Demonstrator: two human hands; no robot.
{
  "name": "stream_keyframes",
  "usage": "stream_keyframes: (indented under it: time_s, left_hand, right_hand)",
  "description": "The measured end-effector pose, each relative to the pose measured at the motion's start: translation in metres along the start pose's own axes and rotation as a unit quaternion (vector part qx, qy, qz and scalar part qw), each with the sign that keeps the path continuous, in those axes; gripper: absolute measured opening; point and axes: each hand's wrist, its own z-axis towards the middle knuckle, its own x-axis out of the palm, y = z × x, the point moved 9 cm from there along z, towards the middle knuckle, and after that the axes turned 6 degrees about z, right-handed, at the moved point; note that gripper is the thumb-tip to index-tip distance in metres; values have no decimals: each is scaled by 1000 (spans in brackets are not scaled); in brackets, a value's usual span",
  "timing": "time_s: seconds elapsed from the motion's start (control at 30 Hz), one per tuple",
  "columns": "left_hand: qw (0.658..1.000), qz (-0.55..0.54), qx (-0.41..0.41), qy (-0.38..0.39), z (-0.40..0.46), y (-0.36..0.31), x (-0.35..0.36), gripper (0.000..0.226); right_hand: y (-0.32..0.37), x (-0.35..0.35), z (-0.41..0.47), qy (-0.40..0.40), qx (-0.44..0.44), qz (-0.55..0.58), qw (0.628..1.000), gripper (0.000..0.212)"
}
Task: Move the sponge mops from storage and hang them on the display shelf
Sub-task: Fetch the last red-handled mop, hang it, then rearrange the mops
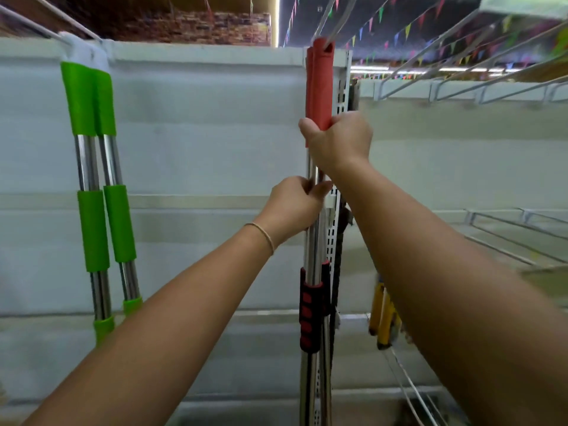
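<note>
At the centre of the frame, the right hand (pixel 338 142) grips the lower end of the red handle (pixel 321 87) of a mop hanging from a wire hook (pixel 330 18) at the top. Just below, the left hand (pixel 295 207) pinches the steel pole (pixel 312 265). At the left, two green-handled mops (pixel 92 167) hang against the white shelf panel (pixel 209 133).
</note>
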Motion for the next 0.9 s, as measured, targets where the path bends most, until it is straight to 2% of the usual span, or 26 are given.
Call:
stream_keyframes:
  time_s: [0.13,0.33,0.57,0.73,0.83,0.9]
  left_hand:
    - [1000,30,6,2,-11,8,9,39]
    - [999,14,17,36,-28,34,24,32]
    - [994,-66,-8,87,-58,70,46,21]
    - [996,-75,6,43,-72,77,49,16]
    - [997,-72,-5,35,-82,85,53,27]
    - [997,-72,-16,36,-89,90,59,27]
  right_hand:
    - [-13,2,-22,-3,7,-3,1000,37]
    - [-25,2,-49,16,8,-46,999,38]
    - [-26,-3,-74,10,-9,-102,995,42]
    - [-37,0,-95,25,0,-117,993,47]
    - [-46,1,-104,28,10,-118,993,50]
    - [-52,1,-111,34,8,-125,992,51]
